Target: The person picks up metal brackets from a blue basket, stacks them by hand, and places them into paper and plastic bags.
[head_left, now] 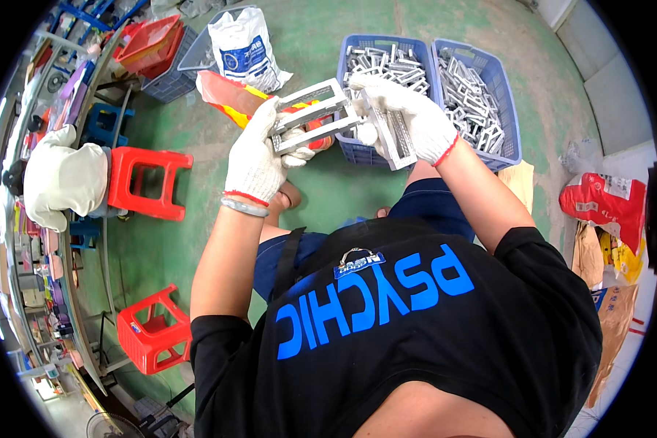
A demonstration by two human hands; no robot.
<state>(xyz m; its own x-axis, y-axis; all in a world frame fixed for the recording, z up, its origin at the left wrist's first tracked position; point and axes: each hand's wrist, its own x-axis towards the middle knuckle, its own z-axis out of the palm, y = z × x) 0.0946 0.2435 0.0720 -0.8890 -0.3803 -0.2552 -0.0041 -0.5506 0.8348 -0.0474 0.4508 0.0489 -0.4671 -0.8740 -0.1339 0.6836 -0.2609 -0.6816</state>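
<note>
My left hand (254, 162), in a white knit glove with a red cuff edge, is closed on a silver rectangular metal frame (315, 133) with open middles. My right hand (415, 120), gloved the same way, grips another silver metal frame (400, 139), tilted steeply with its long side toward me. The two pieces are close together in front of me, at about knee height; whether they touch I cannot tell. Behind my left hand shows a red and yellow plastic bag (230, 96), partly hidden by the glove and the frame.
Two blue-grey plastic crates (515, 120) full of similar frames stand ahead to the right. A white sack (252, 55) is at the far left. Red stools (150, 182) and a person in a pale top (66, 179) are by a long cluttered workbench (73, 285). A red sack (602, 204) lies right.
</note>
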